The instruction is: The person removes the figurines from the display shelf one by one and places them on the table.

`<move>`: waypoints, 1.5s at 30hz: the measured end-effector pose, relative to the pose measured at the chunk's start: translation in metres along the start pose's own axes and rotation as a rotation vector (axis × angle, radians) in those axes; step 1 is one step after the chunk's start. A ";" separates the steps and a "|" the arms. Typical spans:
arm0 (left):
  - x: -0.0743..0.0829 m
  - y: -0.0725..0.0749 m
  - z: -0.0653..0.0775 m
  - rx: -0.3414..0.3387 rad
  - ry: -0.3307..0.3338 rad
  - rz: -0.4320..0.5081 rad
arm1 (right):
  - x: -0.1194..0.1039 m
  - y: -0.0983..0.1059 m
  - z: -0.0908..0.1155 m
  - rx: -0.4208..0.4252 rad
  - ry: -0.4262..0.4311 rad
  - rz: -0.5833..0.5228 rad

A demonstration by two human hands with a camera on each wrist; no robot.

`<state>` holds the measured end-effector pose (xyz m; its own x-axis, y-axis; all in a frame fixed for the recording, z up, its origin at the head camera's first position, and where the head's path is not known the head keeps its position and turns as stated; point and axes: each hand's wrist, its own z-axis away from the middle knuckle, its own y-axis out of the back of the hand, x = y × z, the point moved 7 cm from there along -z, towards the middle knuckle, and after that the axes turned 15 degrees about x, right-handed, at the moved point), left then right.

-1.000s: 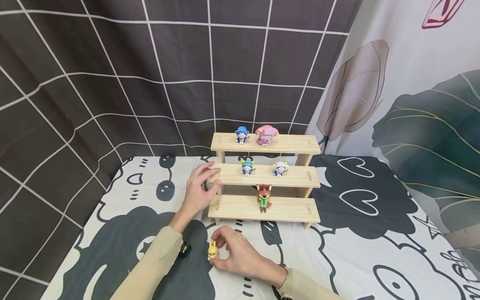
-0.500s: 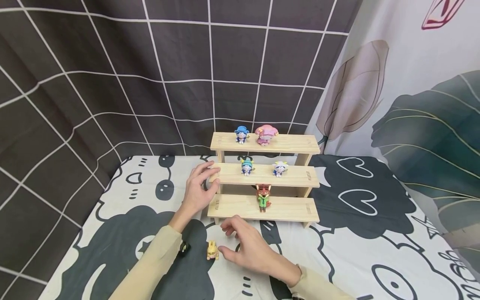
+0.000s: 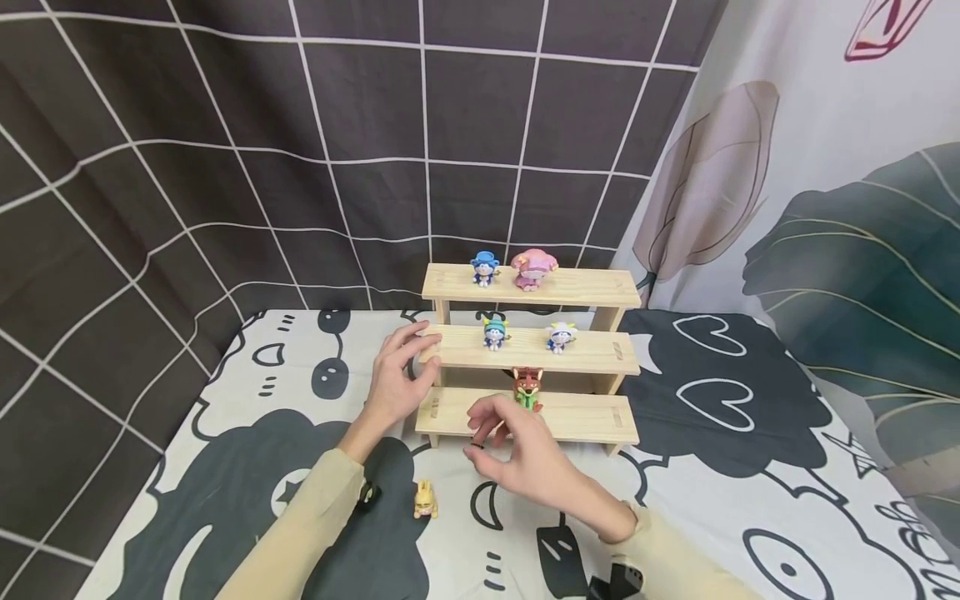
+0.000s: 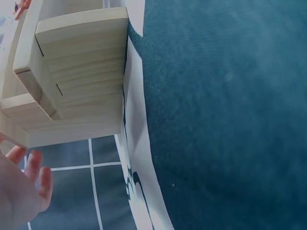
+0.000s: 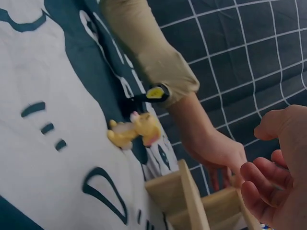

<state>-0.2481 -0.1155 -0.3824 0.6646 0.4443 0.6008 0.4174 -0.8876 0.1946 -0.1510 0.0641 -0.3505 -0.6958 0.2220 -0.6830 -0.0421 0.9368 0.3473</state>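
My left hand point(image 3: 397, 375) holds the left end of the middle board of a three-tier wooden shelf point(image 3: 600, 287), its thumb at the front edge. The left wrist view shows that hand's fingers point(image 4: 45, 184) bent beside the pale wood. My right hand point(image 3: 528, 450) hovers with loosely bent fingers and nothing between them, before the lowest board. A small yellow figurine with upright ears point(image 3: 424, 500) lies on the printed cloth, left of that hand. On the lowest board stands a fox figurine point(image 3: 528, 382) in green, its lower part hidden behind the right hand.
A blue-hatted figurine point(image 3: 484, 268) and a pink figurine point(image 3: 533, 268) stand on the top board. The middle board bears a teal-hatted figurine point(image 3: 494, 333) and a white-hatted figurine point(image 3: 561, 337). A dark gridded curtain point(image 3: 360, 100) hangs behind the shelf.
My right hand has let go of the yellow figurine, leaving it on the cloth, and has moved up and right towards the lowest board. The left hand has stayed at the shelf.
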 end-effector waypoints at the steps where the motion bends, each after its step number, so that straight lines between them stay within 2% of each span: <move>1: 0.000 0.000 0.000 0.000 0.002 0.000 | 0.000 0.003 -0.003 0.007 0.004 0.004; 9: 0.000 -0.001 -0.001 -0.019 0.022 0.000 | 0.002 0.026 -0.021 0.046 -0.002 0.047; 22: 0.001 -0.001 0.001 -0.012 0.006 -0.003 | 0.014 0.059 -0.047 0.156 -0.012 0.050; 29: 0.000 0.000 0.001 -0.013 0.019 0.001 | 0.020 0.073 -0.060 0.183 -0.017 0.076; 35: 0.001 0.000 0.001 -0.007 0.004 -0.002 | 0.025 0.087 -0.072 0.241 -0.032 0.110; 45: 0.003 0.000 0.000 -0.004 0.001 0.009 | 0.033 0.101 -0.083 0.274 -0.050 0.155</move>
<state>-0.2462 -0.1146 -0.3807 0.6682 0.4358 0.6030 0.4086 -0.8923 0.1920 -0.2372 0.1438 -0.2846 -0.6425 0.3744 -0.6686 0.2608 0.9273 0.2686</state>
